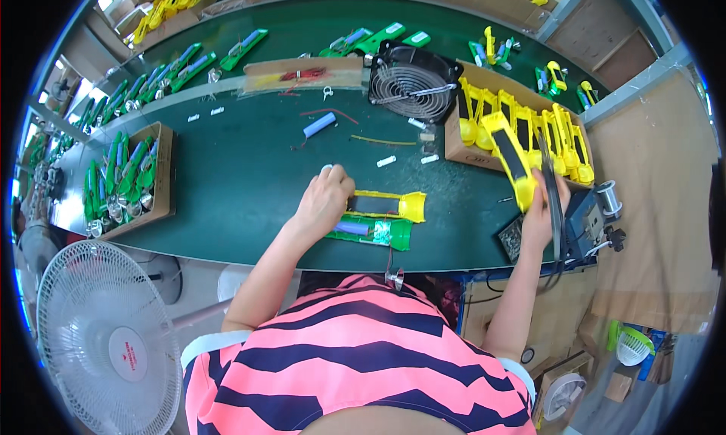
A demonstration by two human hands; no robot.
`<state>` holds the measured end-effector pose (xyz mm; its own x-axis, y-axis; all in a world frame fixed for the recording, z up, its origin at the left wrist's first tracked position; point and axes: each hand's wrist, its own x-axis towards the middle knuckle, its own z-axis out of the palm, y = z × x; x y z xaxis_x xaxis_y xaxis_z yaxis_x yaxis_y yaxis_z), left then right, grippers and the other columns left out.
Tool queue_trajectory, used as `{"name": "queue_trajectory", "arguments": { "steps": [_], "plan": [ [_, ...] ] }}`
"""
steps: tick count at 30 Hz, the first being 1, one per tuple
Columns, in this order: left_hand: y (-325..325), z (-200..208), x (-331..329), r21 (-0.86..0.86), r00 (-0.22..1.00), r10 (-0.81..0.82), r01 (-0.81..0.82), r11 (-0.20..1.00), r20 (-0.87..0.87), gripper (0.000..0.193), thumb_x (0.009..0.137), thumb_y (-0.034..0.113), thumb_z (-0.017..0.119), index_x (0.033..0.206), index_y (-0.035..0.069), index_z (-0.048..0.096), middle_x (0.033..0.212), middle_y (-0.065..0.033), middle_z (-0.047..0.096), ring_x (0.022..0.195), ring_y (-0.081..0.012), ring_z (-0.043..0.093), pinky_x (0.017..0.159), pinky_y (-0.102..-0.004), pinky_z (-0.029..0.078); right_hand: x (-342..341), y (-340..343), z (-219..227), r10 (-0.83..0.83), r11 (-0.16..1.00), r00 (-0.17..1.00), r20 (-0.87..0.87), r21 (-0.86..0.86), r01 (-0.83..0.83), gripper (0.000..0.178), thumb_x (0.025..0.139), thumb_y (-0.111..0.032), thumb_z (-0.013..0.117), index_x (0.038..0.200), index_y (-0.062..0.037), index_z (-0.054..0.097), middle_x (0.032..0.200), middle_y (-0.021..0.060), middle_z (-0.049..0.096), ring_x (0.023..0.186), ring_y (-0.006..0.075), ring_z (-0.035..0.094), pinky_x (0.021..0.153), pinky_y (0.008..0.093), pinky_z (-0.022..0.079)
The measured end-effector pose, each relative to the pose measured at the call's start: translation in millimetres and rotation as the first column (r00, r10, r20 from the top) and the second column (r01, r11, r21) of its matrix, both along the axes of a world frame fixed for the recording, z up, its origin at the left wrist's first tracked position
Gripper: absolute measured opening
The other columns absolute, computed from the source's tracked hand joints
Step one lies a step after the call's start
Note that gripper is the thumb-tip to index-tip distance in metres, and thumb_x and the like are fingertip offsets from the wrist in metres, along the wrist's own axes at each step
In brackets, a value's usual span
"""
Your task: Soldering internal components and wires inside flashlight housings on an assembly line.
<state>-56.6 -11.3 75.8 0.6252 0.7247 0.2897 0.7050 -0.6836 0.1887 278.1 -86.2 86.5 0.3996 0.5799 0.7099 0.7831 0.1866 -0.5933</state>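
Observation:
My left hand (325,199) is closed, with a small white piece (327,167) at its fingertips. It rests over the left end of a yellow plastic half-shell (412,207) lying on the bench. Just below that, a green half-shell (401,235) holds a blue cylindrical cell (352,228) and a small circuit board. A wire runs from it to a silvery lamp cup (395,278) at the bench edge. At the right, my right hand (538,216) is closed on the lower end of another yellow half-shell (522,179) with a dark panel, tilted beside the box.
A cardboard box (473,159) of yellow shells stands at right, a box (168,174) of green assemblies at left. Further back are a black fan (412,83), a loose blue cell (319,125), and wires. Solder spool (607,199) and dark cables are near my right hand.

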Motion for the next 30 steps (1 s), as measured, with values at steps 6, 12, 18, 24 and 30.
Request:
{"name": "queue_trajectory", "arguments": {
  "steps": [6, 12, 18, 24, 30],
  "plan": [
    [-1, 6, -2, -0.166, 0.996, 0.084, -0.086, 0.982, -0.022, 0.027, 0.059, -0.003, 0.060, 0.084, 0.004, 0.053, 0.086, -0.0098, 0.049, 0.085, -0.0277, 0.049, 0.075, -0.0357, 0.042, -53, -71, -88, -0.075, 0.983, 0.967, -0.243, -0.184, 0.030, 0.015, 0.082, -0.002, 0.055, 0.096, -0.0005, 0.054, 0.089, 0.0104, 0.060, 0.087, 0.0205, 0.056, 0.078, 0.0301, 0.043],
    [-5, 20, -5, -0.285, 0.997, 0.078, -0.077, 0.956, -0.010, 0.028, 0.060, -0.002, 0.061, 0.088, 0.003, 0.055, 0.085, -0.0113, 0.053, 0.086, -0.0281, 0.050, 0.077, -0.0353, 0.043, -58, -79, -98, 0.152, 0.968, 0.987, -0.050, -0.194, -0.159, 0.046, 0.076, -0.012, 0.061, 0.113, -0.0003, 0.037, 0.105, 0.0110, 0.061, 0.104, 0.0310, 0.049, 0.098, 0.0403, 0.026],
    [8, 35, -14, -0.311, 0.996, 0.073, -0.082, 0.947, -0.040, 0.032, 0.066, -0.001, 0.053, 0.097, 0.003, 0.058, 0.085, -0.0153, 0.058, 0.081, -0.0317, 0.057, 0.072, -0.0374, 0.046, -67, -77, -78, 0.226, 0.953, 0.973, -0.033, -0.198, -0.228, 0.061, 0.061, -0.009, 0.072, 0.113, -0.0016, 0.041, 0.107, 0.0111, 0.059, 0.098, 0.0292, 0.050, 0.086, 0.0349, 0.040],
    [-3, 11, -7, -0.169, 0.984, 0.145, -0.161, 0.972, -0.102, 0.022, 0.065, -0.001, 0.053, 0.084, 0.004, 0.062, 0.085, -0.0172, 0.054, 0.075, -0.0317, 0.057, 0.068, -0.0383, 0.048, -55, -63, -76, 0.257, 0.944, 0.966, 0.038, -0.224, -0.242, 0.061, 0.059, -0.002, 0.069, 0.113, -0.0054, 0.042, 0.101, 0.0107, 0.059, 0.091, 0.0311, 0.053, 0.077, 0.0352, 0.045],
    [-70, -12, -40, 0.122, 0.957, -0.043, 0.008, 0.992, 0.286, 0.044, 0.062, 0.001, 0.070, 0.101, 0.004, 0.051, 0.113, -0.0184, 0.047, 0.103, -0.0356, 0.049, 0.085, -0.0412, 0.044, -43, -52, -73, 0.269, 0.937, 0.962, 0.051, -0.243, -0.249, 0.059, 0.061, 0.001, 0.066, 0.113, -0.0066, 0.041, 0.102, 0.0105, 0.058, 0.094, 0.0306, 0.052, 0.079, 0.0365, 0.045]
  ]
}}
